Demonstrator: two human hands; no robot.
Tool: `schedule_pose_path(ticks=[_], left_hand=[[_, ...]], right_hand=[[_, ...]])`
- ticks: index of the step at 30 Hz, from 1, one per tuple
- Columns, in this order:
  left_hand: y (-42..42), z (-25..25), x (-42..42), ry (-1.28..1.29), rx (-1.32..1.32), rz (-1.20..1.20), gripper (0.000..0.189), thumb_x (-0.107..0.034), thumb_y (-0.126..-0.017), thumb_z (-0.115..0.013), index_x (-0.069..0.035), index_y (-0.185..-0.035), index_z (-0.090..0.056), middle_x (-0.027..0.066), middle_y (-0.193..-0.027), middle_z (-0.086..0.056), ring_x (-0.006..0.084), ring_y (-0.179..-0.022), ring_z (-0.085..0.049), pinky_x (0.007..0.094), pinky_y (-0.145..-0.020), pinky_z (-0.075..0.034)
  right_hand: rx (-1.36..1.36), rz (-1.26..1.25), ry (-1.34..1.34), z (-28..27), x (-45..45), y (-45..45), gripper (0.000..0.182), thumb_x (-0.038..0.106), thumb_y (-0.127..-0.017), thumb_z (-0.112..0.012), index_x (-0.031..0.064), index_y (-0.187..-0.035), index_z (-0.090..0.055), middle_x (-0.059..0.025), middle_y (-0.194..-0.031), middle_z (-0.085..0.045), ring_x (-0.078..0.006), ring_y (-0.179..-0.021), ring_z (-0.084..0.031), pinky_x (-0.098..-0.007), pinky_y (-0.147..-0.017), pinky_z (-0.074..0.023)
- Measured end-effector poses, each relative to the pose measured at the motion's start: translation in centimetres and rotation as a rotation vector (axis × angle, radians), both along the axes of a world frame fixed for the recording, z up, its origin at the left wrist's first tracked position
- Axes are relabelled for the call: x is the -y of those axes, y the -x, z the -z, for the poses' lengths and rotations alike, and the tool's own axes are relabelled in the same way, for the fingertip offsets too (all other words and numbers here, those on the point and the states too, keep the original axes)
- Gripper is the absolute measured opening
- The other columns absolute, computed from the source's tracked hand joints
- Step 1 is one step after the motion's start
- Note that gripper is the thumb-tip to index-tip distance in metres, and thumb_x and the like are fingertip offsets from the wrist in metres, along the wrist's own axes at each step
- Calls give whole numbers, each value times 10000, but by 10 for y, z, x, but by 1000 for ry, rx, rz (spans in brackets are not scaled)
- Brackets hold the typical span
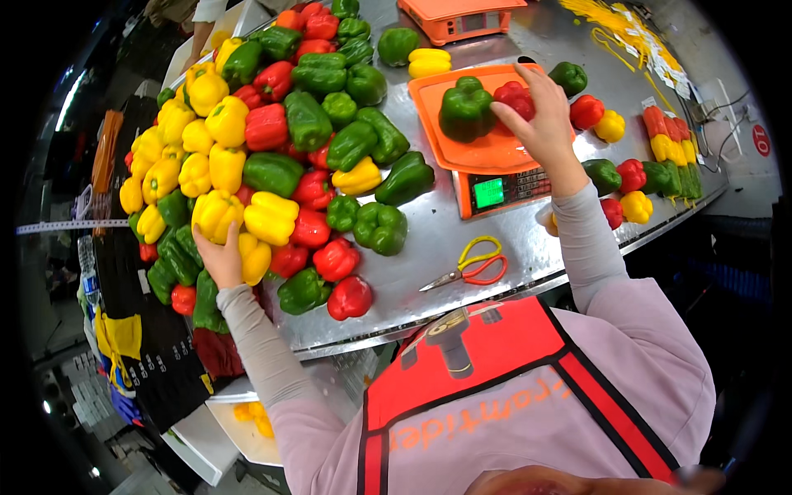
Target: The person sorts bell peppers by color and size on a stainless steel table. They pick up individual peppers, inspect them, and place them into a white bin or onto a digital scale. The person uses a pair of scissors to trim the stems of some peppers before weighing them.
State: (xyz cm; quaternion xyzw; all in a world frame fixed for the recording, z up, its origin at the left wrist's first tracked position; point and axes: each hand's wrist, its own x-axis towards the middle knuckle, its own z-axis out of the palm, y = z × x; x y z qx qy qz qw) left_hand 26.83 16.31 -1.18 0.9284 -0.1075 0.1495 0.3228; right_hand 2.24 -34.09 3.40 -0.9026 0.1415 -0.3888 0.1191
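My left hand [221, 255] touches a yellow bell pepper [218, 216] at the near side of a large heap of red, green and yellow peppers. Over the orange pan [433, 150] of a digital scale, my right hand [541, 117] has its thumb and fingers around a red bell pepper [515, 99]; whether it grips it firmly I cannot tell. Beside that one, a large green bell pepper [467, 111] lies in the pan. The scale's green display [489, 193] is lit. Scissors with yellow and red handles [471, 266] lie on the metal table [408, 288], nearer to me.
Loose peppers lie right of the scale, with wrapped rows of peppers [671, 148] beyond them. A second orange scale [461, 18] and yellow mesh netting [609, 31] lie at the far side. Another person's arm [201, 37] shows at the upper left. Black crates stand left of the heap.
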Motion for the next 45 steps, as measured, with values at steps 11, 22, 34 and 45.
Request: schedule_pose_path(ticks=[11,22,34,45], left_hand=[[-49,6,-32,594,-495,100,816,-138,-797,-802,19,-1426,-307,164,-1324,-505,250,-1181,-539,370,-1017,-441],[-32,-7,3,540,-172,154,808,-38,-704,-853,22,-1354,-378,154,-1268,-508,230,-1104,-566,342,-937,-496],[35,-57,8,270,-11,182,838,-13,-699,-838,-6,-1390,-363,165,-1260,-500,257,-1118,-573,367,-934,-511],[165,-41,-64,44,-65,-147,849,-121,-596,-870,-16,-1330,-457,175,-1278,-470,340,-1198,-484,418,-1037,-396]], right_hand=[[-29,106,-334,16,-12,107,439,190,-815,-732,24,-1202,-609,-166,-1207,-624,-336,-1158,-567,-403,-991,-431],[-191,-158,-584,47,-68,109,385,121,-810,-728,8,-1164,-627,-156,-1131,-648,-305,-1059,-614,-369,-924,-475],[-378,-677,-612,59,-143,-27,367,154,-815,-701,10,-1143,-624,-145,-1102,-668,-298,-1034,-637,-367,-898,-491],[-403,-792,-684,68,-188,-61,361,203,-815,-710,23,-1120,-644,-159,-1058,-687,-311,-973,-663,-388,-840,-521]])
